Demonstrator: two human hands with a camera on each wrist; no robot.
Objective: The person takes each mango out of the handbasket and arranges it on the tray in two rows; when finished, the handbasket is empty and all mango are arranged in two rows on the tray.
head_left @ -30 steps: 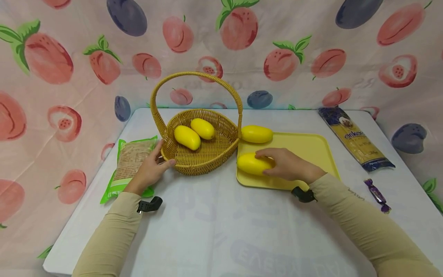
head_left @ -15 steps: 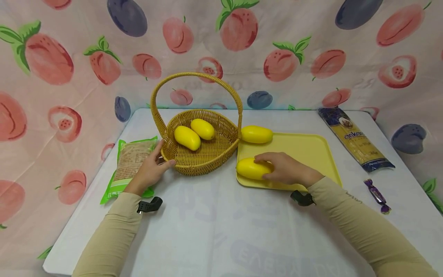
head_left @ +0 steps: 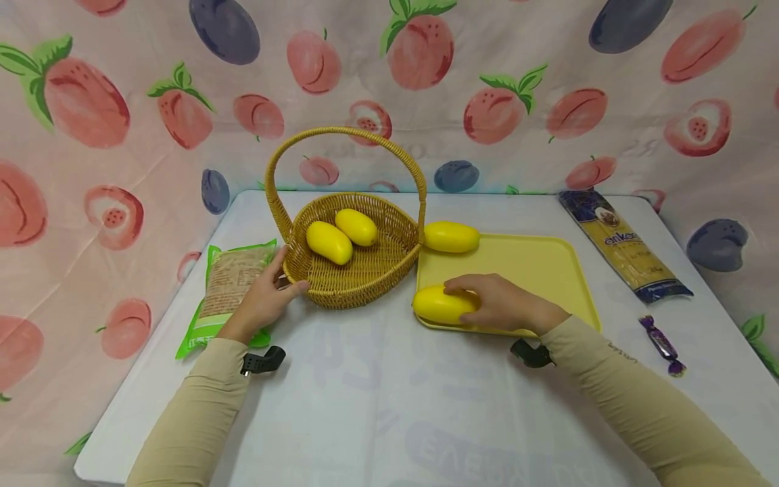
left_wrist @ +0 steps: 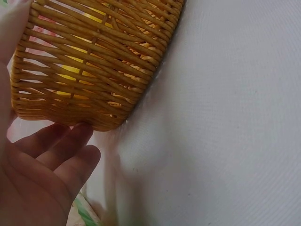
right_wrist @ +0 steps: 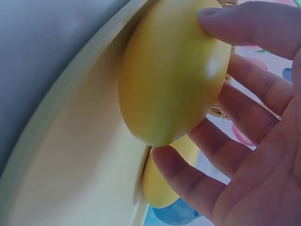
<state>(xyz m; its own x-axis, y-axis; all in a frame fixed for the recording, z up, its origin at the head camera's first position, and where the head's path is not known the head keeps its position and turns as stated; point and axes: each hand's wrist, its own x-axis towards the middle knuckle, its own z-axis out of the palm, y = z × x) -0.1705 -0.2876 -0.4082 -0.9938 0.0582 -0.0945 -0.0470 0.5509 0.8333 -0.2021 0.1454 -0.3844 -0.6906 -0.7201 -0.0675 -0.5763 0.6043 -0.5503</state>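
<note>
In the head view, my right hand [head_left: 496,301] grips an oblong yellow mango [head_left: 439,304] at the front left corner of the yellow tray [head_left: 535,253]. The right wrist view has the thumb on one side of this mango [right_wrist: 174,75] and the fingers along the other. My left hand [head_left: 264,301] holds the left end of a wicker basket [head_left: 359,296], thumb in front and fingers at the side. Two mangoes [head_left: 329,242] lie inside the basket. Another mango [head_left: 452,236] rests at the tray's back left corner, beside the basket. Through the weave in the left wrist view, yellow shows.
A green-edged bag [head_left: 234,284] of brown food lies left of the basket, partly behind my left hand. Right of the tray are a blue and gold pasta packet [head_left: 627,247] and a purple-wrapped candy [head_left: 662,345]. The basket's tall handle [head_left: 347,130] arches over it.
My right hand and the gripped mango have shifted slightly toward me and left, to the tray's front left rim. My left hand and the basket stay where they were.
</note>
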